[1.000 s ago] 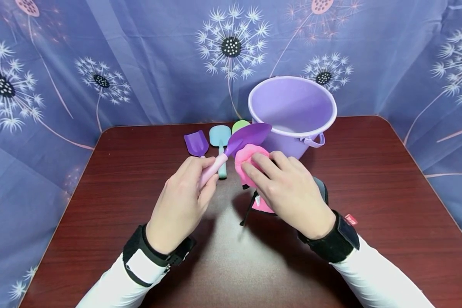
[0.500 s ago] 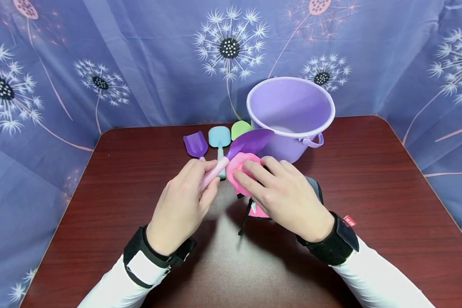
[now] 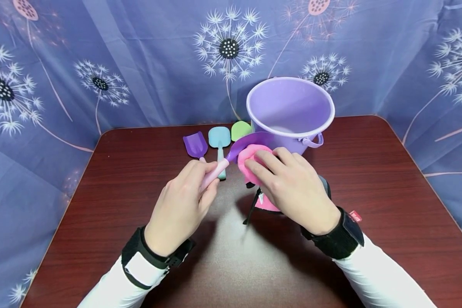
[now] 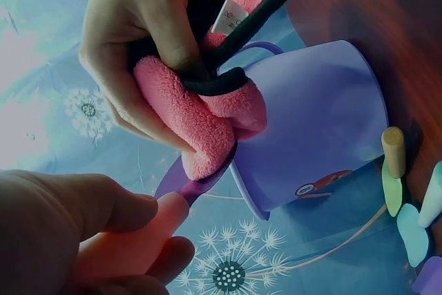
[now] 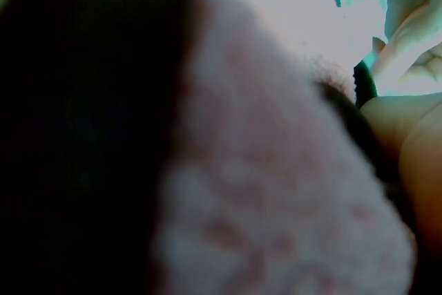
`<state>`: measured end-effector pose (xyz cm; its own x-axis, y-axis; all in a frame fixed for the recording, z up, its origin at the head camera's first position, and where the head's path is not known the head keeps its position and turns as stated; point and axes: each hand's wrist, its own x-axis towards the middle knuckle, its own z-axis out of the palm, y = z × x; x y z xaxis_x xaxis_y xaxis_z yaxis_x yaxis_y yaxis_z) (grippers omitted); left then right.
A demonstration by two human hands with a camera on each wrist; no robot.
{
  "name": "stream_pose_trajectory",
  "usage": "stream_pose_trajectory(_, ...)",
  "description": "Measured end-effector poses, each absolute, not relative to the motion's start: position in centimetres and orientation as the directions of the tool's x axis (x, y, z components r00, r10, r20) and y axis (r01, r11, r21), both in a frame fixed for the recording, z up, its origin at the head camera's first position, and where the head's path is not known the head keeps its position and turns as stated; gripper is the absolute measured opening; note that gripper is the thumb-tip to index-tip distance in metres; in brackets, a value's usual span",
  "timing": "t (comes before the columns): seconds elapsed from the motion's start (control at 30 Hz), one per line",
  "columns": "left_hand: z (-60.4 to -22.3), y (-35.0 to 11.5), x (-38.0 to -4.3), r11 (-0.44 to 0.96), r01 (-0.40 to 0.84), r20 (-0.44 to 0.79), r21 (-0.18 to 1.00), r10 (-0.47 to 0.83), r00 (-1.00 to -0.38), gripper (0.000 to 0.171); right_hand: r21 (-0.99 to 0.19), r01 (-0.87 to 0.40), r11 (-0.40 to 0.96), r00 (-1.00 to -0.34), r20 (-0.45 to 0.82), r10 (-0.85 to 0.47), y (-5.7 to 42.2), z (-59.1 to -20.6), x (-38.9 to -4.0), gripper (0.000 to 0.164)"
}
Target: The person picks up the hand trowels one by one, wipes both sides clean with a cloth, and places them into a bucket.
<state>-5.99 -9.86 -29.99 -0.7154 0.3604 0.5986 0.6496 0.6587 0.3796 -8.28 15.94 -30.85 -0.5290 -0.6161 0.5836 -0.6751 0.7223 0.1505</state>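
Note:
My left hand (image 3: 181,205) grips the pink handle of a small trowel (image 3: 216,171), its purple blade slanting up and away to the right. In my right hand (image 3: 296,188) is a fuzzy pink cloth (image 3: 250,158) with black edging and a black loop, bunched under the fingers and against the blade. The left wrist view shows the cloth (image 4: 183,112) folded over the blade, which it partly hides. A lower part of the cloth hangs below the hand with a white tag. Blurred cloth (image 5: 276,170) fills most of the right wrist view.
A lilac bucket (image 3: 288,109) stands at the back right, just behind the blade. Left of it lie a green-bladed tool (image 3: 240,129), a light blue shovel (image 3: 219,137) and a purple shovel (image 3: 195,144). A dandelion-print curtain (image 3: 158,64) surrounds the dark red table (image 3: 131,171).
My right hand and the cloth slid down and left toward the handle, then back up and right along the blade. The blade dipped slightly; my left hand stays nearly in place.

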Motion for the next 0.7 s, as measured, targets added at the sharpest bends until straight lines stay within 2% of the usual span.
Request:
stream_pose_trajectory(0.23,-30.0,-10.0,-5.9,0.654,0.645,0.592,0.395,0.355,-0.723,0.025,0.115,-0.637,0.762,-0.532,0.650,-0.543,16.5,-30.6,-8.9,0.026)
stream_pose_trajectory(0.43,-30.0,-10.1,-5.9,0.646,0.649,0.596,0.402,0.352,-0.721,0.026,0.073,-0.614,0.786,-0.538,0.690,-0.484,17.1,-30.1,-9.1,0.027)
stream_pose_trajectory(0.7,-29.9,-10.0,-5.9,0.646,0.638,0.584,0.420,0.346,-0.734,0.025,0.084,-0.617,0.782,-0.539,0.679,-0.498,17.1,-30.0,-9.1,0.028)
